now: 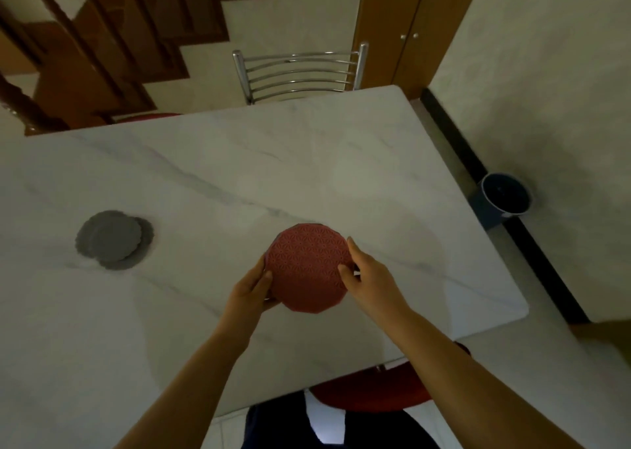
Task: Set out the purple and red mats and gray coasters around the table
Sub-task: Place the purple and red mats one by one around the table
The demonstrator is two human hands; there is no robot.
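A round red patterned mat [309, 267] is held just above the white marble table [239, 162], near its front right part. A darker edge under its far rim hints at another mat beneath, though I cannot tell for sure. My left hand [252, 288] grips the mat's left edge and my right hand [367, 276] grips its right edge. A small pile of gray scalloped coasters [114, 239] lies on the table to the left, well apart from both hands.
A metal-backed chair [298, 71] stands at the table's far side. A red seat [372, 392] sits under the near edge. A dark round bin [507, 194] rests on the floor to the right by the wall. A wooden staircase rises at the back left.
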